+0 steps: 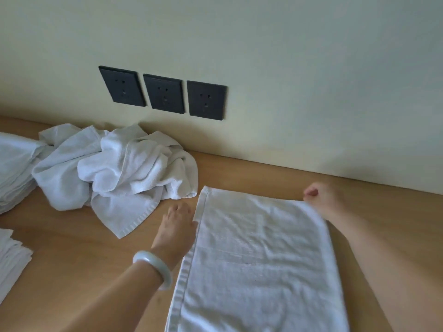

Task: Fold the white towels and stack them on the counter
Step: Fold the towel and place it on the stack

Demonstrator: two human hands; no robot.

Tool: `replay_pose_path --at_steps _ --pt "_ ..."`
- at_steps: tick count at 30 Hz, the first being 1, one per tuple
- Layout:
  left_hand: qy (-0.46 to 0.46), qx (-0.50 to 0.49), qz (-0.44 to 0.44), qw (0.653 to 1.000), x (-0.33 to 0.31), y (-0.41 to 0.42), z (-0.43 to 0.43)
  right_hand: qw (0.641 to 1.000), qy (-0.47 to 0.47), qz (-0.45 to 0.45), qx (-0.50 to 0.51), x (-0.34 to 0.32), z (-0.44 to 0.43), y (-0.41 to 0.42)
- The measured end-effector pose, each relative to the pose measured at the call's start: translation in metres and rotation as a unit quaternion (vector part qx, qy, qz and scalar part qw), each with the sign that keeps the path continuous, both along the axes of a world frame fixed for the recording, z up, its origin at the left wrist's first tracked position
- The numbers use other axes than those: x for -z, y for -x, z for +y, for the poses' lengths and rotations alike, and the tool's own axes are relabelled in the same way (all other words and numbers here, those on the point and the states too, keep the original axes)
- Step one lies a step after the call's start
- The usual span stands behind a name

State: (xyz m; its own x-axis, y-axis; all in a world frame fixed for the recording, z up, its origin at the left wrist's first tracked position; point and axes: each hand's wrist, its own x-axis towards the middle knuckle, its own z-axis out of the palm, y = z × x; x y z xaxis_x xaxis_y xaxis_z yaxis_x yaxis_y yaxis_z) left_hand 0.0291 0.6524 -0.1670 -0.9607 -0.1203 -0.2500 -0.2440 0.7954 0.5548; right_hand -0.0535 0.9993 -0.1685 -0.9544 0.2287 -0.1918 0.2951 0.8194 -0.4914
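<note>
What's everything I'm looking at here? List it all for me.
flat towel: one, white, spread on the counter between the hands
crumpled towels: a heap, number unclear, white, against the wall at left
folded towel stacks: two, white, one at the far left edge, one at the lower left edge
counter: one, light wood, under everything
wall sockets: three, black, in a row on the pale wall
bangle: one, pale green, on the left wrist
left hand: open, flat at the towel's left edge
right hand: pinching the towel's far right corner

Head camera looks down, close over the counter (79, 255), facing the wall (287, 68).
</note>
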Motion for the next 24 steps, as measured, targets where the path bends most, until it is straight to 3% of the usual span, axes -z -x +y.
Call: replay_pose_path --at_steps 10,18,24 --pt "-0.088 -0.130 -0.123 0.980 0.019 0.082 0.040 0.994 0.095 -0.058 0.003 0.012 0.047 -0.014" --pt "-0.105 -0.151 -0.031 0.983 0.022 0.092 0.042 0.986 0.153 -0.068 0.001 0.003 0.055 -0.006" --pt "-0.059 -0.152 0.000 0.987 0.026 0.094 0.043 0.996 0.077 -0.040 0.006 0.024 0.067 -0.004"
